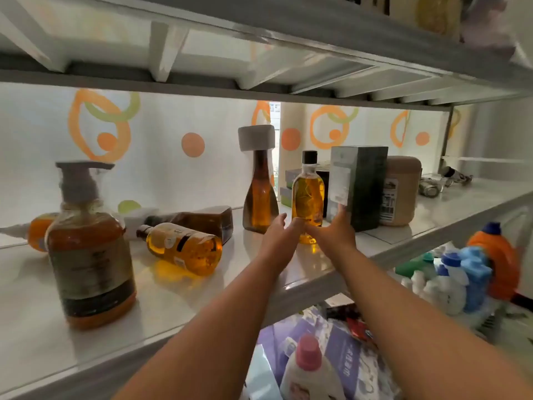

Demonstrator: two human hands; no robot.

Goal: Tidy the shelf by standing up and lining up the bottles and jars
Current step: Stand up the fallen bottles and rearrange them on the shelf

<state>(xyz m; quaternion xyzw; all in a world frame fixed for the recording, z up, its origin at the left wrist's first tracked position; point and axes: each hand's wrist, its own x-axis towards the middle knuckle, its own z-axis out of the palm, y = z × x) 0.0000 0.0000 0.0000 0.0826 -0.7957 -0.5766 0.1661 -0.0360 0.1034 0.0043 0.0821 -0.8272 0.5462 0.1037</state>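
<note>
small amber bottle (308, 194) upright on shelf (173, 301), 3 o'clock of tall flask bottle (260, 197) | left hand (278, 236) fingers straight, touching its base | right hand (331, 233) fingers wrapped round base | lying bottle (184, 248) at 8 o'clock

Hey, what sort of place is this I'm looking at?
Probably a home storage or utility rack. The white shelf holds soap and oil bottles, among them a pump bottle. The level below holds what looks like an orange detergent jug, and a curtain with orange circles hangs behind.
</note>
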